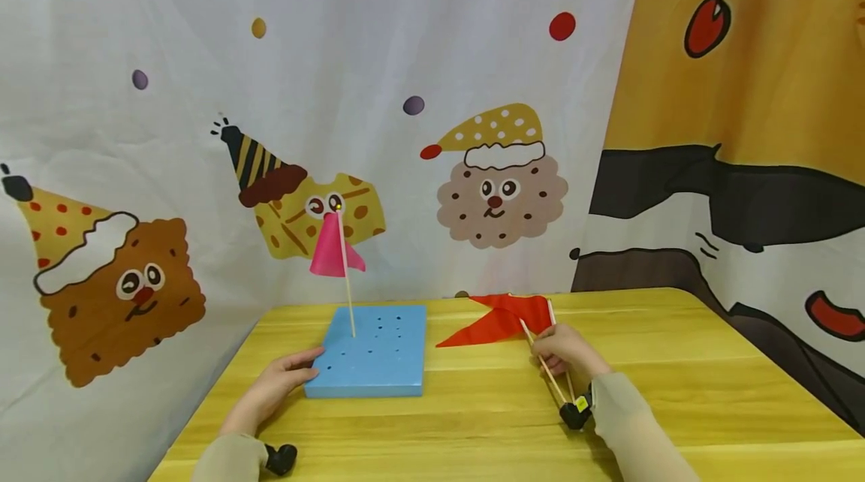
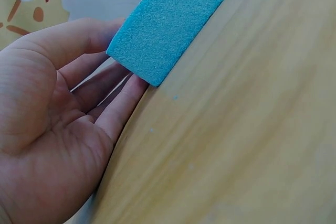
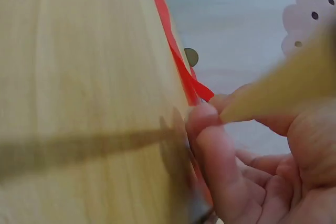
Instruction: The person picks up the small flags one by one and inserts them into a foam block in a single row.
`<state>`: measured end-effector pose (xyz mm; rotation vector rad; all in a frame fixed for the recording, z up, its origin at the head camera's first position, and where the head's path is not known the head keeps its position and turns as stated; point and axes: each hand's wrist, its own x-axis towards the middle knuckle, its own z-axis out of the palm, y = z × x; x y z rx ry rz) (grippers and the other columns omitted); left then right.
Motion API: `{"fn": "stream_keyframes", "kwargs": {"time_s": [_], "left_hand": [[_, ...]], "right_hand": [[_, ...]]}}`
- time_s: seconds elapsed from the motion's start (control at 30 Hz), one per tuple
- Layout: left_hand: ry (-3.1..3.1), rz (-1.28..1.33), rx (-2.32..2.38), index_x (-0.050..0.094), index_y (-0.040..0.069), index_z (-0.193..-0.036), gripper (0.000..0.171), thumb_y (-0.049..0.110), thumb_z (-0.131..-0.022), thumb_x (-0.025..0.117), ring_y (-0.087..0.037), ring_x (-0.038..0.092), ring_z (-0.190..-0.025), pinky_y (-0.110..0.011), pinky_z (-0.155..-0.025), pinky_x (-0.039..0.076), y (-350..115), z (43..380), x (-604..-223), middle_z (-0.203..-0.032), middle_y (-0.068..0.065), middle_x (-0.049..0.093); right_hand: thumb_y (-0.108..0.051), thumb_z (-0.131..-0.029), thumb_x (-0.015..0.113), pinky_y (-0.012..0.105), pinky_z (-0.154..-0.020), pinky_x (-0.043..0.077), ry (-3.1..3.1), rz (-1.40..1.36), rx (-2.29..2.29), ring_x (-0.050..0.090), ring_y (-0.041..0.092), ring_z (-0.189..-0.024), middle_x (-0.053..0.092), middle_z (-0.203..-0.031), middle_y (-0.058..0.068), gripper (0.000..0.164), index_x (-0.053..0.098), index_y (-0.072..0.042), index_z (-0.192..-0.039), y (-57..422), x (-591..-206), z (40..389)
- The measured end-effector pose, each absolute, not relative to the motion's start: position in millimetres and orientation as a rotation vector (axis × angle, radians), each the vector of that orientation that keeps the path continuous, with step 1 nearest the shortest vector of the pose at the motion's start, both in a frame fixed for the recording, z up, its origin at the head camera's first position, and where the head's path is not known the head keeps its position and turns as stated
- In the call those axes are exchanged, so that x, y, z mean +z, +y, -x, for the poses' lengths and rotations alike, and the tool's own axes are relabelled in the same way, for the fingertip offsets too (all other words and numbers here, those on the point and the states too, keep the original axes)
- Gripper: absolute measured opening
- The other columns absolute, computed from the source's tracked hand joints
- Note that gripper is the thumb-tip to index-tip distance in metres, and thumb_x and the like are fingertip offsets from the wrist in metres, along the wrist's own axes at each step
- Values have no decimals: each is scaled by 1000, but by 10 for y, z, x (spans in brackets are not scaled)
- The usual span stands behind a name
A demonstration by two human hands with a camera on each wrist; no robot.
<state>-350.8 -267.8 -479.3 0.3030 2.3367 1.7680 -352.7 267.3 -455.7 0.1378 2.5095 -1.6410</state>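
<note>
Left hand [image 1: 275, 386]: fingers loosely extended, touching side of flat, grainy blue foam block [image 1: 399, 371]. Right hand [image 1: 571, 350] pinches thin wooden sticks [image 1: 556, 386]; red cloth (floppy, pointed) [image 1: 503, 323] lies just left of it.

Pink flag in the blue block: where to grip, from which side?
Probably pinch the bare stick just below the pink cloth, from the right: it stands thin and nearly upright in the blue block, and the left hand is at the block's left edge.
</note>
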Motion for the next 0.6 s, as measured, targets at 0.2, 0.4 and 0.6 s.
{"fn": "stream_keyframes", "kwargs": {"time_s": [0.2, 0.4, 0.6], "left_hand": [[2326, -304, 1803, 44, -4, -143, 57, 15, -93, 64, -42, 26, -139, -50, -110, 32, -2670, 3530, -4779, -151, -27, 30], [2310, -316, 1805, 42, -5, -144, 58, 16, -94, 64, -43, 26, -139, -50, -110, 32, -2677, 3521, -4775, -152, -27, 29], [2310, -311, 1806, 42, -6, -143, 58, 15, -94, 64, -43, 26, -139, -49, -109, 33, -2671, 3492, -4787, -152, -27, 28]], "right_hand": [[-10, -90, 62, 27, -53, 56, 2330, -74, -1792, 66, 18, -58, 70, -79, 13, 46, 50, 17, -125, 2706, -4574, 3578], [-14, -96, 57, 26, -58, 56, 2185, 11, -1897, 66, 15, -63, 71, -83, 8, 31, 59, 13, -110, 2721, -4586, 3612], [-13, -96, 58, 24, -57, 56, 2158, -9, -1929, 66, 15, -62, 71, -83, 8, 30, 59, 13, -110, 2705, -4595, 3624]]}}
